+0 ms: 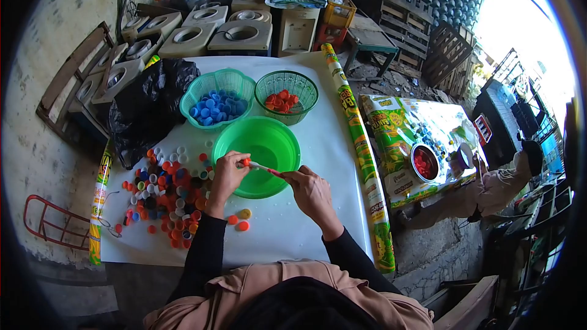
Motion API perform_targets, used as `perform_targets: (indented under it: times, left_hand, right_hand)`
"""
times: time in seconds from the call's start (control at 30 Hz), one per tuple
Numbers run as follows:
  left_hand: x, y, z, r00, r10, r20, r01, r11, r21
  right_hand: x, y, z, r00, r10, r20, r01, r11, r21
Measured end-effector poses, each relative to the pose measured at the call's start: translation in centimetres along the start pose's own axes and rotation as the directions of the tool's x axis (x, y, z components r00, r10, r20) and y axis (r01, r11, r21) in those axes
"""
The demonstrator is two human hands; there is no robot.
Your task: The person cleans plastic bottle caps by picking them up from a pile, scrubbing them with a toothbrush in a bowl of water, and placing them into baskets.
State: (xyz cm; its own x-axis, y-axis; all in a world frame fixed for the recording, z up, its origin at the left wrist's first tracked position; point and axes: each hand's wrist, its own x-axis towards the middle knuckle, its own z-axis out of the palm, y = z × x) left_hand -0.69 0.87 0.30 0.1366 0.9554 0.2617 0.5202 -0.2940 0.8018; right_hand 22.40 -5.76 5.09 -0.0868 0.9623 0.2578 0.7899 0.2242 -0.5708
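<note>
near the middle of the frame the left hand [227, 174] pinches a small red bottle cap [245, 162] at its fingertips, just over the near rim of the bright green bowl [269, 140]. the right hand [312, 192], a little lower and to the right, is closed around a thin red-and-white tool [266, 170] whose tip points at the cap. a heap of mixed caps [162, 192] lies at lower left on the white sheet [293, 232]. above, a teal basket [217, 95] holds blue caps and a green basket [286, 95] holds red ones. at right another person [495, 186] sits by a second mat.
</note>
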Motion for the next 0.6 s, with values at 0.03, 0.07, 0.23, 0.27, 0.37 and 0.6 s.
perform_targets:
  times: [0.03, 0.07, 0.23, 0.27, 0.37, 0.6]
  left_hand:
    - [0.0, -0.2, 0.0, 1.000, 0.007, -0.005, -0.007, 1.000, 0.005]
    - [0.0, -0.2, 0.1, 1.000, 0.018, 0.003, -0.018, 1.000, 0.000]
    - [-0.1, -0.3, 0.2, 1.000, 0.003, 0.017, -0.004, 1.000, 0.023]
    - [0.0, -0.3, 0.1, 1.000, 0.010, 0.017, -0.010, 0.999, 0.030]
    - [0.0, 0.5, 0.1, 1.000, -0.006, 0.021, 0.006, 1.000, 0.000]
    - [0.4, 0.4, 0.6, 1.000, -0.011, 0.002, 0.010, 0.994, 0.107]
  right_hand:
    - [-0.1, 0.0, -0.3, 1.000, 0.001, 0.011, -0.001, 1.000, 0.002]
    - [-0.1, 0.0, -0.5, 1.000, 0.002, 0.020, -0.003, 1.000, 0.004]
    - [0.1, 0.3, -0.6, 1.000, 0.021, -0.012, -0.022, 0.999, -0.050]
    - [0.2, 0.2, -0.8, 0.999, 0.043, -0.025, -0.045, 0.996, -0.070]
    - [-0.1, 0.0, -0.5, 0.996, -0.027, -0.082, 0.031, 0.998, 0.045]
    - [-0.5, 0.8, -0.4, 0.996, -0.023, -0.082, 0.022, 1.000, -0.021]
